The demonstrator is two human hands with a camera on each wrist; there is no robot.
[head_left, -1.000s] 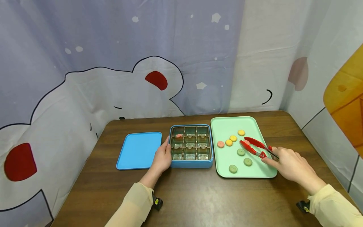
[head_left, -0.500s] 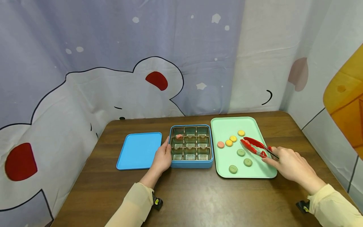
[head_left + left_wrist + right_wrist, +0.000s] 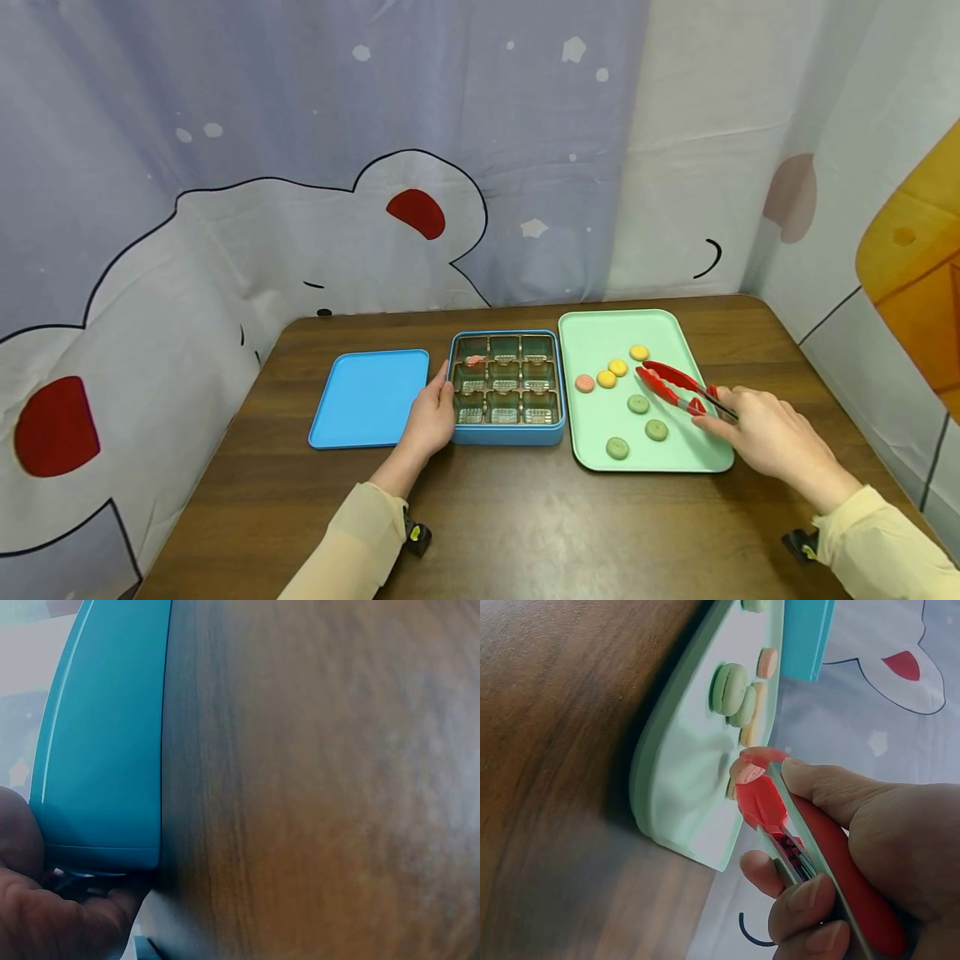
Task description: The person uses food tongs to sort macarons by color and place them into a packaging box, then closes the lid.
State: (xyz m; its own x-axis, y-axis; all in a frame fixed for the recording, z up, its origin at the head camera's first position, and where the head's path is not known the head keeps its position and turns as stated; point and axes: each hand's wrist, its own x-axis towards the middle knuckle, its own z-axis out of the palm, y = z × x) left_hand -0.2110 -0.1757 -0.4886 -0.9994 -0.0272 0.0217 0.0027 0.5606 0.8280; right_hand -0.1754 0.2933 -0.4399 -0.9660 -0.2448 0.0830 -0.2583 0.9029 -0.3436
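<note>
The fingers of my right hand [image 3: 776, 437] are curled round red tongs [image 3: 658, 390], their tips pinching one pink cookie [image 3: 748, 772] over the green tray [image 3: 600, 333]; left of the tray, my left hand [image 3: 429, 417] grips a blue box [image 3: 507, 436]. The tray bears three yellow cookies [image 3: 618, 367], three green cookies [image 3: 656, 430] and another pink one [image 3: 585, 383]; the box, nine compartments, contains one more [image 3: 475, 360].

From the head, looks forward and down, far enough back to take in much of the wooden bench [image 3: 495, 517] and the cartoon-print curtain [image 3: 525, 108] beyond. From the left wrist, turned sideways, looks very closely along the blue compartment box [image 3: 109, 750]. From the right wrist, also sideways, looks closely past red tongs [image 3: 855, 892] across the mint-green tray [image 3: 679, 772]. Shares box and bench across all three views, tongs and tray across head and right wrist.
</note>
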